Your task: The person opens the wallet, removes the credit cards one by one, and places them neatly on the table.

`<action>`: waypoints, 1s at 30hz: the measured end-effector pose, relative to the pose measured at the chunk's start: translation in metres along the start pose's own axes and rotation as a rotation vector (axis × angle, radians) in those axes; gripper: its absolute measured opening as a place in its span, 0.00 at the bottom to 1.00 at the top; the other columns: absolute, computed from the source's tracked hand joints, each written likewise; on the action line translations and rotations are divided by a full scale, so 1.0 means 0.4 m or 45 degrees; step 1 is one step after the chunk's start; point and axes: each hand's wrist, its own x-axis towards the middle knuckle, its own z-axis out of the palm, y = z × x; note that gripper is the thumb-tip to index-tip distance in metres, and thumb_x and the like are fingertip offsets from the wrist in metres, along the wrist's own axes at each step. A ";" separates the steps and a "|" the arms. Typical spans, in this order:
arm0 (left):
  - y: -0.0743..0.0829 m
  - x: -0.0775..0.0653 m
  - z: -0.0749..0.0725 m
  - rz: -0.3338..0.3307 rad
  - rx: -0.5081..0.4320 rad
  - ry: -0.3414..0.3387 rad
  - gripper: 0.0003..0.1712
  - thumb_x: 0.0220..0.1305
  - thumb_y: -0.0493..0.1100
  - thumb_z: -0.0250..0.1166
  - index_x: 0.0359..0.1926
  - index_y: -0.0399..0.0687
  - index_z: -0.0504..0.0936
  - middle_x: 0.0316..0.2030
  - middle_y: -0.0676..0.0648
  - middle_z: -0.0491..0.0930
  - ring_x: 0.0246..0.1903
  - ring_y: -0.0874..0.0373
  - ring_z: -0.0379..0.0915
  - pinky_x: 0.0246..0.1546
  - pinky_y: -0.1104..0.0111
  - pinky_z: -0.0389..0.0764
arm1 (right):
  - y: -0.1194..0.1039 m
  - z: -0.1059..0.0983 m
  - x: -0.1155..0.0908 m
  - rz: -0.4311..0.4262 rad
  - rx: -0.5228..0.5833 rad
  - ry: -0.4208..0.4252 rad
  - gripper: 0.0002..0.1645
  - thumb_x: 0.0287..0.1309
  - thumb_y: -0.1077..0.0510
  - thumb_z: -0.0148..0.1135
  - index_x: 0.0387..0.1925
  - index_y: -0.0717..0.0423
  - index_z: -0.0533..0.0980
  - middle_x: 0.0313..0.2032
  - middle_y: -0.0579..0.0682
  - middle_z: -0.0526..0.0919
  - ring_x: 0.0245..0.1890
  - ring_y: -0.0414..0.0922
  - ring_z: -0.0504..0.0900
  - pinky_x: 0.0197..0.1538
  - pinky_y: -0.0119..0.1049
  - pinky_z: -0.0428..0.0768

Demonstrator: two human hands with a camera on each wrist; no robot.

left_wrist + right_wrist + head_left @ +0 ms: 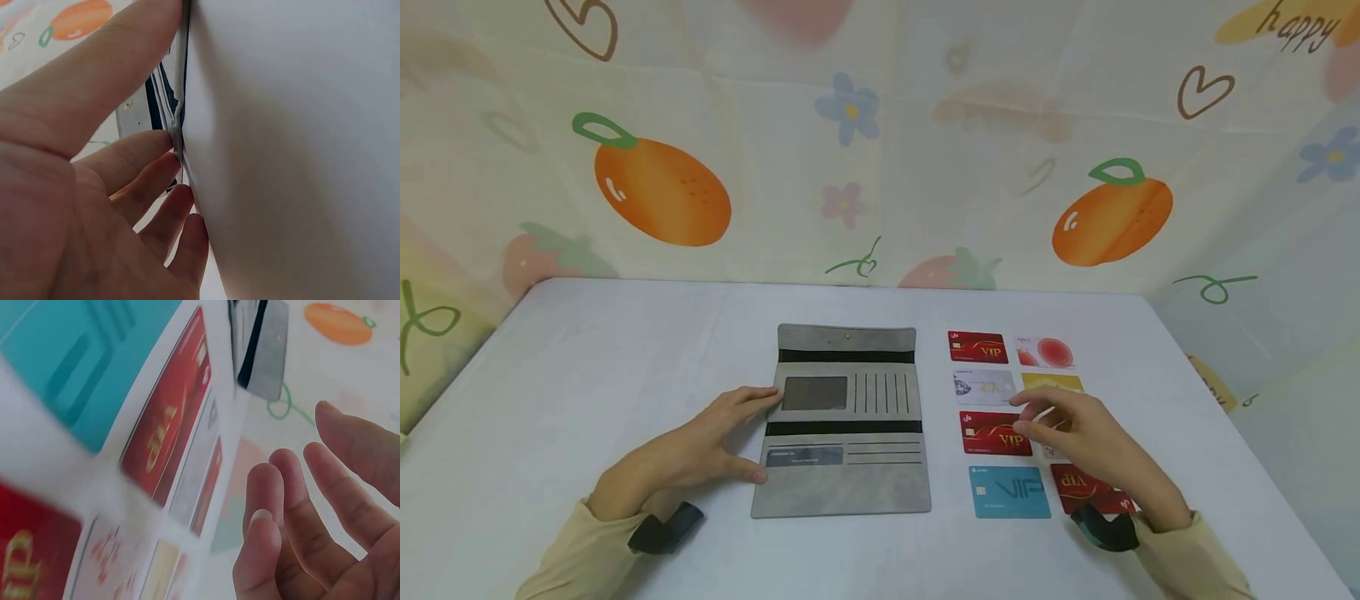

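Observation:
A grey wallet (842, 493) lies unfolded on the table, with card slots and a clear window showing. My left hand (700, 442) touches its left edge, thumb low and fingers higher up; the left wrist view shows the fingertips against that edge. Above the cards on the right hovers my right hand (1078, 429), fingers loosely bent and nothing between them. Beneath or near it are a red VIP card (988, 433), a yellow card (1048, 381) and a partly hidden pale card (1054, 453). In the right wrist view the fingers (297, 534) are apart from the cards.
Also in the two columns are a blue VIP card (1009, 493), a silvery card (981, 388), a white card with a red circle (1045, 352), and red cards at the upper left (977, 347) and lower right (1086, 487). A patterned curtain (887, 167) hangs behind the white table (625, 350).

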 end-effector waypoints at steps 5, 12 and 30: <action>-0.005 -0.003 -0.002 0.024 -0.024 0.003 0.56 0.46 0.54 0.79 0.72 0.40 0.63 0.71 0.37 0.59 0.70 0.33 0.50 0.65 0.33 0.57 | -0.030 0.021 0.025 -0.043 0.005 -0.030 0.22 0.60 0.50 0.68 0.53 0.57 0.80 0.40 0.51 0.85 0.36 0.42 0.81 0.38 0.28 0.83; -0.006 -0.001 -0.002 0.042 -0.033 0.008 0.56 0.45 0.54 0.79 0.72 0.40 0.64 0.71 0.36 0.59 0.70 0.33 0.51 0.65 0.34 0.58 | -0.074 0.063 0.058 -0.096 0.023 -0.091 0.20 0.60 0.52 0.68 0.51 0.57 0.81 0.37 0.50 0.85 0.31 0.40 0.80 0.35 0.27 0.82; -0.014 -0.001 -0.002 0.025 -0.029 -0.015 0.57 0.46 0.57 0.78 0.72 0.38 0.63 0.72 0.36 0.58 0.70 0.32 0.50 0.65 0.33 0.57 | -0.163 0.168 0.131 -0.272 0.062 -0.286 0.18 0.62 0.53 0.67 0.51 0.56 0.81 0.36 0.46 0.83 0.34 0.39 0.79 0.40 0.29 0.80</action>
